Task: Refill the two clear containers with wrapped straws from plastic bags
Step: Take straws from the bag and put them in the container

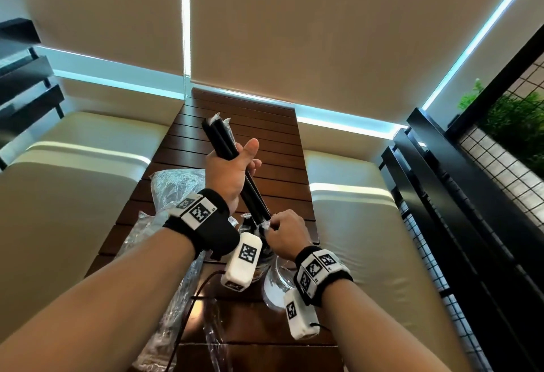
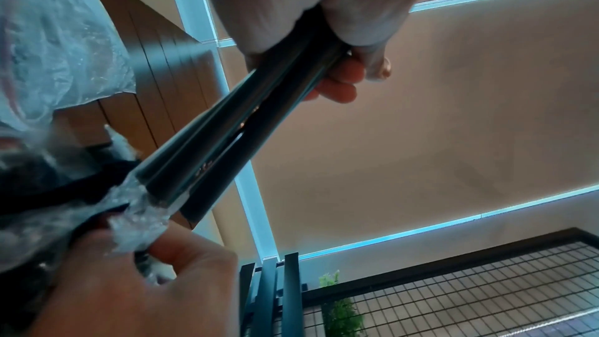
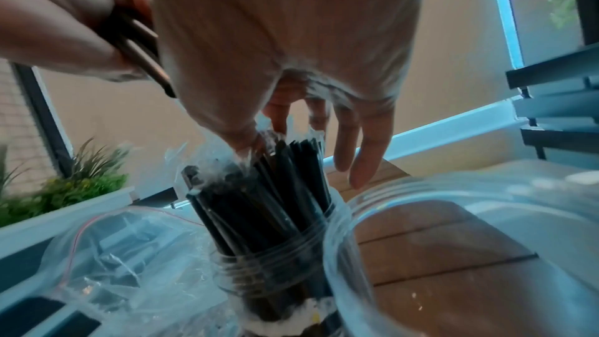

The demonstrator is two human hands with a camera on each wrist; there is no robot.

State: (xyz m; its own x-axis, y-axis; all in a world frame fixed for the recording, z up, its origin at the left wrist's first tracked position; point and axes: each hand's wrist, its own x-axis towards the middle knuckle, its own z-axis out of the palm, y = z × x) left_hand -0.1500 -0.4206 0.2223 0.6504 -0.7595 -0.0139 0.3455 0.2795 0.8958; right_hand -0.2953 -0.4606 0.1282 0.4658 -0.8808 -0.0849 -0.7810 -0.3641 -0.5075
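Straws [image 1: 228, 148] in black wrapping slant above the table [image 1: 265, 162], the left hand [image 1: 232, 167] curled round their middle and the right hand [image 1: 281, 232] pinching their near ends. Only the right wrist view shows a straw-packed clear container [image 3: 269, 263] and an empty one [image 3: 343, 253] just right of it.

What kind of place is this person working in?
Probably a café or restaurant booth. A slatted wooden table sits between two cream cushioned benches, and the hands are loading black wrapped straws into a clear container for service.
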